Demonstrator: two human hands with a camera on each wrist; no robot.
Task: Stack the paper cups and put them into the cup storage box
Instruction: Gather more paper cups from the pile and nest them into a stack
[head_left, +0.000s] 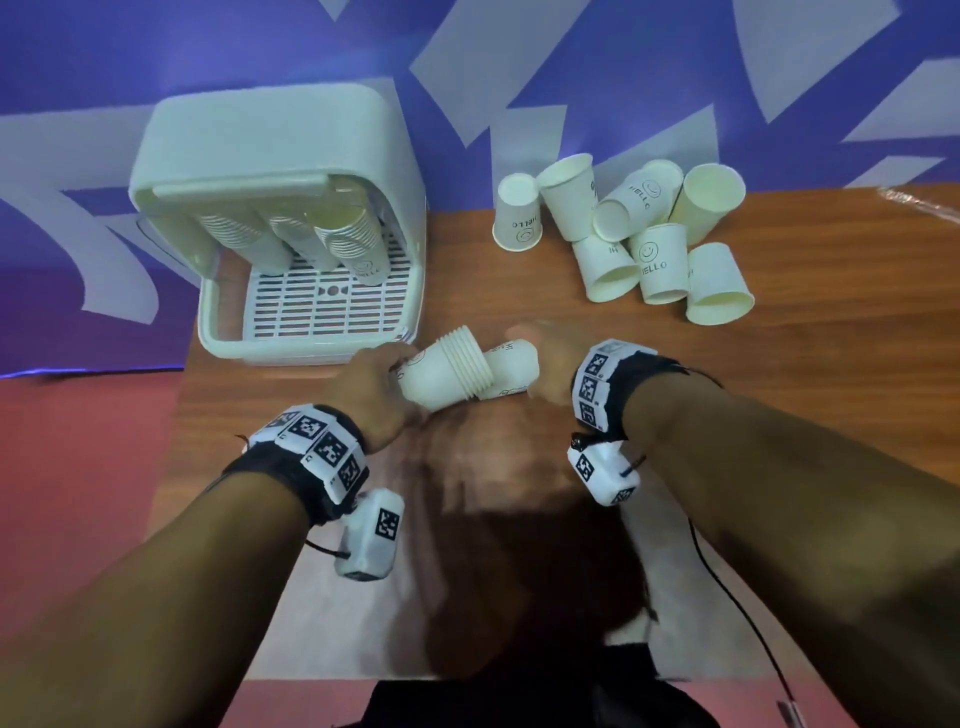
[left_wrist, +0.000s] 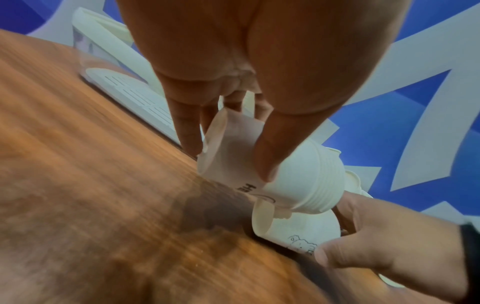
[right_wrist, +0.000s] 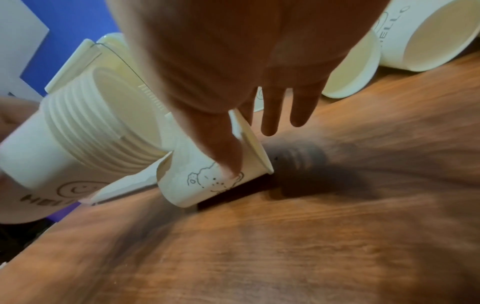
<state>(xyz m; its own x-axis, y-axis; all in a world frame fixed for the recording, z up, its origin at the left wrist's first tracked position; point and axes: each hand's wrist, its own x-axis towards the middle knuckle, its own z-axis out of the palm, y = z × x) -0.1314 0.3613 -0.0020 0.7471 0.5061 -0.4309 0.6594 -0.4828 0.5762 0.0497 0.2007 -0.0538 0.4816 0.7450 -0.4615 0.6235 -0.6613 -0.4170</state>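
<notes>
Between the two hands, seen from the head, the left hand (head_left: 376, 387) grips a stack of nested cups (head_left: 445, 371) lying sideways, while the right hand (head_left: 553, 364) holds a single cup (head_left: 511, 366) at its open end. Beyond the left hand stands the cup storage box (head_left: 291, 208) (already holding stacks); beyond the right, loose cups (head_left: 649, 234) crowd the table (head_left: 779, 364).

Left wrist: thumb and fingers (left_wrist: 187, 127) clasp the stack's base.

Right wrist: the thumb presses the single cup's printed wall, the other fingers (right_wrist: 270, 111) spread straight past its rim.

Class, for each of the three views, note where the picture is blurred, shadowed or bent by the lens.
Head view: table edges bow from the wide lens; a dark shadow lies on the wood below the hands. Left wrist view: wood grain smears with motion blur; the left hand looms soft. Right wrist view: the single cup casts a hard shadow; foreground wood blurs.
</notes>
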